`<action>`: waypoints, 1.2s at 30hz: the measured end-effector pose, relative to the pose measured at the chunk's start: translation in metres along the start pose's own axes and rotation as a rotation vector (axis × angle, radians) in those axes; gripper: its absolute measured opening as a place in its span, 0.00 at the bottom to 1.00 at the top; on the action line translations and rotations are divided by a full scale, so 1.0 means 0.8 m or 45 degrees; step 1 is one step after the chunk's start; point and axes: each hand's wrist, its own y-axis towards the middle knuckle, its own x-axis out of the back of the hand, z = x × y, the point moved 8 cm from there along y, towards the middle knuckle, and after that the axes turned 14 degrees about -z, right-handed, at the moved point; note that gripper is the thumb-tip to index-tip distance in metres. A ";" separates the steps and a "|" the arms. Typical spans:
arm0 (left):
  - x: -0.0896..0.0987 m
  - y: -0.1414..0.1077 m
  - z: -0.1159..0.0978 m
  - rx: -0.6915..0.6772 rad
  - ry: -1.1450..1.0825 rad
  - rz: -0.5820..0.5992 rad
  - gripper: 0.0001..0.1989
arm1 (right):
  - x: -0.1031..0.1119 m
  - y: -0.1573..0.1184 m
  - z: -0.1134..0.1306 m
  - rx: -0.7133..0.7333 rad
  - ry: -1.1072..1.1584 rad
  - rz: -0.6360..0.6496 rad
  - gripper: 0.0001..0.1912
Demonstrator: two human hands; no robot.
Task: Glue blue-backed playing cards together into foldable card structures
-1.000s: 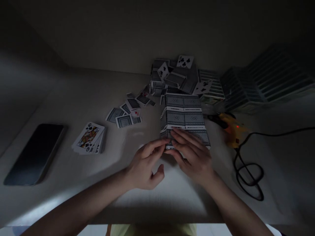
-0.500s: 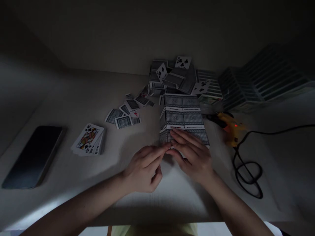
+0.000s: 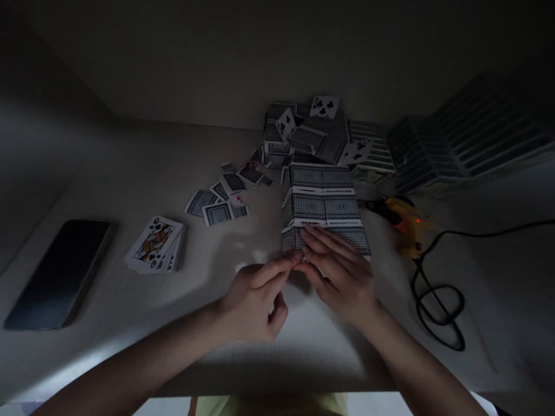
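A block-like structure of patterned playing cards [image 3: 325, 205] stands in front of me, several cards covering its top. My right hand [image 3: 338, 271] rests on its near end, fingers together over the top cards and thumb at the near edge. At the near left corner, the fingertips of my left hand [image 3: 260, 300] meet my right hand's fingertips. The left index finger is extended and the others are curled; whatever lies between the fingertips is too small to make out. Loose cards [image 3: 219, 212] lie left of the structure.
A phone [image 3: 58, 274] and a fanned card stack [image 3: 156, 245], queen on top, lie left. More card structures [image 3: 277, 144] stand behind, with others [image 3: 446, 150] at right. A yellow-orange tool [image 3: 407, 225] with a black cable [image 3: 416, 289] lies right.
My hands stay at the near end of the card structure, with only a slight shift of the left fingers. The view has moved slightly.
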 end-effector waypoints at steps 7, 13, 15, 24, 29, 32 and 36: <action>0.013 -0.009 0.010 0.000 -0.082 -0.217 0.32 | -0.002 -0.007 -0.002 0.027 -0.027 0.051 0.11; 0.008 -0.005 0.026 0.177 -0.141 -0.173 0.34 | -0.002 -0.009 -0.001 0.038 -0.054 0.036 0.13; 0.001 -0.004 0.027 0.212 -0.186 -0.126 0.35 | -0.003 -0.008 -0.001 0.039 -0.050 0.034 0.12; -0.008 -0.008 0.024 0.218 -0.186 -0.054 0.39 | -0.004 -0.006 -0.005 -0.003 -0.044 0.052 0.09; -0.007 -0.007 0.022 0.150 -0.105 -0.064 0.37 | -0.004 -0.004 -0.004 0.015 -0.047 0.051 0.10; -0.006 -0.007 0.022 0.174 -0.164 -0.057 0.37 | -0.004 -0.003 -0.004 0.007 -0.061 0.061 0.10; -0.006 -0.005 0.020 0.207 -0.299 -0.014 0.40 | -0.006 -0.004 -0.004 0.005 -0.068 0.072 0.10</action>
